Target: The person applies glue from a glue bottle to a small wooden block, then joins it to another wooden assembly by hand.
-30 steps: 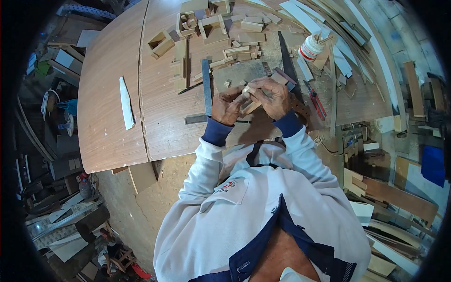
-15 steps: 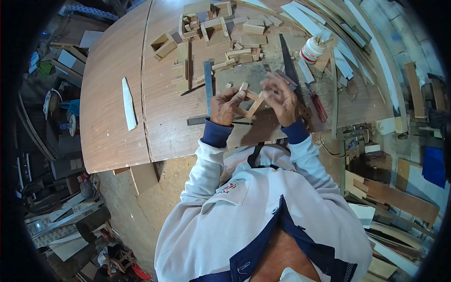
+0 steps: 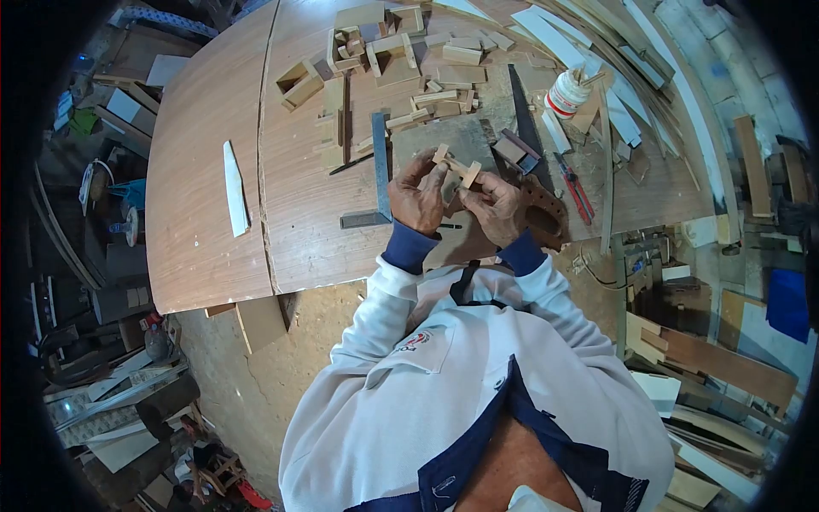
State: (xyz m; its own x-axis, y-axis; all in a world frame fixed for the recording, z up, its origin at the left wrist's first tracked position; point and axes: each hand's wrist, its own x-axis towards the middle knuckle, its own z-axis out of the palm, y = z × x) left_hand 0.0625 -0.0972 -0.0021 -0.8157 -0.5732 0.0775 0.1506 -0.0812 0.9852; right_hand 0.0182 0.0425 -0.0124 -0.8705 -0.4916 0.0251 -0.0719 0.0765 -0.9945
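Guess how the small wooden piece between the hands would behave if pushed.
The wooden piece is probably light, being small and slim. It seems stiff, as no sag shows. Its blocky ends should discourage rolling.

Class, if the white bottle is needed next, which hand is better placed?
Probably the right hand: it is nearer the white bottle than the left hand. Both hold the wooden piece.

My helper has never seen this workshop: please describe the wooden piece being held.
Find the large brown table, then its edge nearest the person. Close by, the left hand and right hand hold a small pale wooden piece, wider at both ends. Unlike the loose blocks beyond, it is held up.
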